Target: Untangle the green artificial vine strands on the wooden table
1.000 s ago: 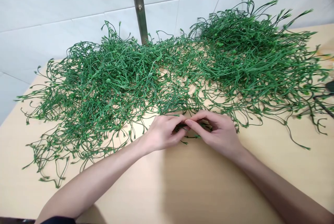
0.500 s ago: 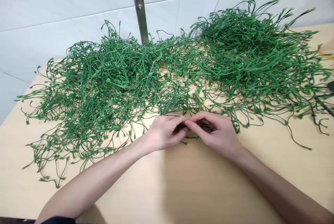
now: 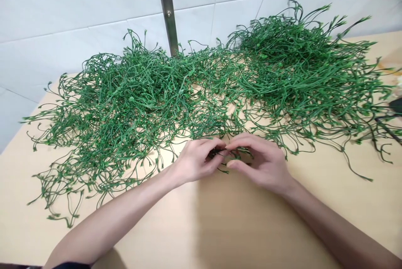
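Observation:
My left hand (image 3: pixel 198 160) is closed in a pinch on thin dark-green artificial plant stems, whose ends are partly hidden by the fingers. Opposite it, my right hand (image 3: pixel 266 162) has its thumb apart from its curved fingers, with the index fingertip close to the left fingertips. Between the two hands a few green stem pieces (image 3: pixel 243 152) show; whether the right fingers touch them I cannot tell. Just beyond both hands lies a loose spread of artificial green stems (image 3: pixel 207 124) with small leafy tips.
A tangled pile of green stems (image 3: pixel 135 85) covers the left of the wooden table (image 3: pixel 251 227), and a denser pile (image 3: pixel 298 64) the right. Behind stand a tiled wall (image 3: pixel 78 1) and a metal post (image 3: pixel 168 14). A dark object (image 3: pixel 396 105) sits at the right edge.
My right thumb has parted from the index finger and dropped toward me, opening the earlier pinch. The left hand keeps its hold in nearly the same place. The view has shifted slightly.

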A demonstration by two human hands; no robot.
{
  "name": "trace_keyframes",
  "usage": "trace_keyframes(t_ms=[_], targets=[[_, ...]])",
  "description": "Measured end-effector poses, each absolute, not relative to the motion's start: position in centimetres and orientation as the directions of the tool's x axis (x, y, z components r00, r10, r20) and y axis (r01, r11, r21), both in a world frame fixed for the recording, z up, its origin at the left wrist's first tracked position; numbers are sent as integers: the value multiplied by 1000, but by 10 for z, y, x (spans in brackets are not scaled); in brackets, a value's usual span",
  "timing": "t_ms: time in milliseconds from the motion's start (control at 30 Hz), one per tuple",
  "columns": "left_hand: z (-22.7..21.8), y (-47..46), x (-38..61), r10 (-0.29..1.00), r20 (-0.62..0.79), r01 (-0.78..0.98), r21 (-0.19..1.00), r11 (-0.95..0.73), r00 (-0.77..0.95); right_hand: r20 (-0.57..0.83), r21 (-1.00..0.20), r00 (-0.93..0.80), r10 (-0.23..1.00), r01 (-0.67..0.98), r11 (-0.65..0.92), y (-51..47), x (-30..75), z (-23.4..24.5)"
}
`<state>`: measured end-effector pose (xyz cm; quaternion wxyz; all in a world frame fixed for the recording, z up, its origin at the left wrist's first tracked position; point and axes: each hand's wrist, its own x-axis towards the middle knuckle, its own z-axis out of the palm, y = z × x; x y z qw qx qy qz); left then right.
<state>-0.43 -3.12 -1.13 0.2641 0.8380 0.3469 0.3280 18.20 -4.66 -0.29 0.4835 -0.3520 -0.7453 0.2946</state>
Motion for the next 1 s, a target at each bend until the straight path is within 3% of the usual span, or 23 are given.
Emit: trace_keyframes(t_ms=[200,400,1000], targets=[[-11,-33,-4,770,380,413,678,-609,512,528,-764,-168,833,335,552,-48,179,-10],[-9,-33,-3,799,349,393,730,-560,490,474,-827,-20,880,333,453,-49,180,-12],[-14,-31,-5,765,375,433,656,-618,524,415,-839,-22,910,377,392,-49,179,-9]])
